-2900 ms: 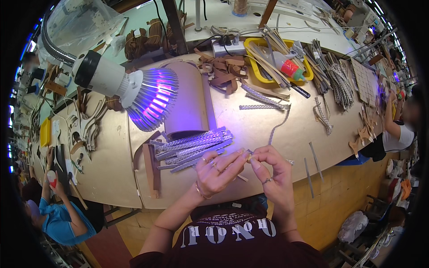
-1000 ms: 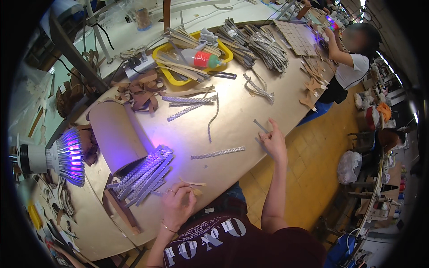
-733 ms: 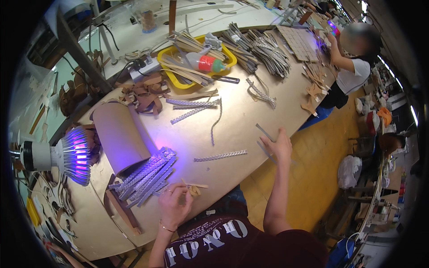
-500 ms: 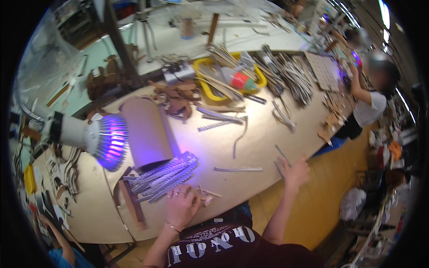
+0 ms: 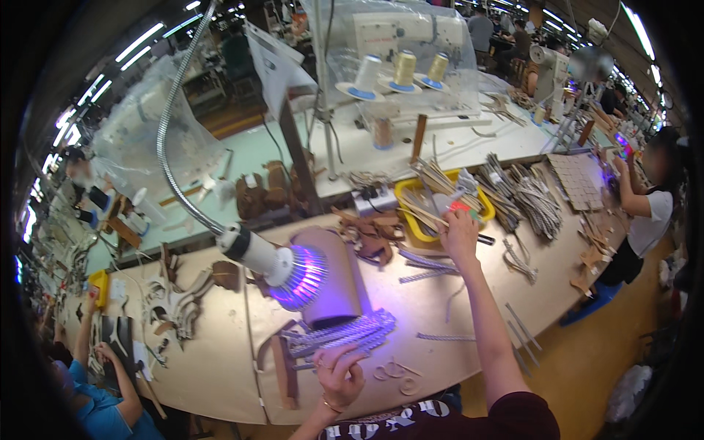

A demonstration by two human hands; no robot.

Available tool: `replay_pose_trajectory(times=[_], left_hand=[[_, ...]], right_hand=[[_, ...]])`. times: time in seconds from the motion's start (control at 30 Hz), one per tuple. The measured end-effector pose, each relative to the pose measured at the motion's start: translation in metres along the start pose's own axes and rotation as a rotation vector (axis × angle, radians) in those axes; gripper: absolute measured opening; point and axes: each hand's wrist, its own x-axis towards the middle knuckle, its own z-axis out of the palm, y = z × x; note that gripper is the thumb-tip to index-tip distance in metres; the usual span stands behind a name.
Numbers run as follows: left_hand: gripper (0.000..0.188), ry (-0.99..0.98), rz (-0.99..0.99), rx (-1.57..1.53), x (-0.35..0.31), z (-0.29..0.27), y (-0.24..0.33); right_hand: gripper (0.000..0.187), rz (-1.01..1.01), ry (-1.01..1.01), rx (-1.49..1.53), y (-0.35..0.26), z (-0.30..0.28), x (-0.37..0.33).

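Note:
My right hand (image 5: 460, 235) reaches across the table to the yellow basket (image 5: 487, 210). Its fingers close on a bottle with a red and green part (image 5: 465, 208), which lies among pale strips in that basket. Near the front of the table, my left hand (image 5: 341, 375) rests with loosely bent fingers, and nothing shows in them. Just beyond it is a pile of silver braided strips (image 5: 345, 336), lit violet by a lamp (image 5: 299, 279). Small curled pale offcuts (image 5: 400, 375) lie right of the left hand. One braided strip (image 5: 446, 337) lies alone farther right.
A brown cylinder (image 5: 326, 268) stands behind the braided pile, a brown bar (image 5: 284, 372) to its left. Brown leather scraps (image 5: 375, 233) lie left of the basket, bundled strips (image 5: 535, 209) right of it. Thin grey strips (image 5: 522, 330) lie at the right edge. Other people work at both sides.
My right hand has gone from the table's right front edge up to the bottle in the basket, leaving thin grey strips at the edge. My left hand stays near the braided pile. The view has lifted.

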Motion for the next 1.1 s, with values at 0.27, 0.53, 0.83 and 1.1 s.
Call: replay_pose_trajectory(times=[0.27,0.53,0.83,1.1], left_hand=[[0.025,0.111,-0.067,-0.048,-0.006,-0.004,-0.004],[0.023,-0.117,-0.196,-0.255,0.017,0.011,0.003],[0.024,0.038,-0.707,-0.981,0.078,0.040,0.012],[0.020,0.142,-0.367,-0.543,0.081,0.037,0.012]], right_hand=[[0.017,-0.065,0.042,-0.182,0.003,0.042,0.028],[0.019,0.160,-0.184,0.613,-0.026,-0.037,-0.006],[0.018,0.202,-0.718,1.122,-0.102,-0.124,-0.128],[0.009,0.067,-0.267,0.795,-0.122,-0.138,-0.130]])
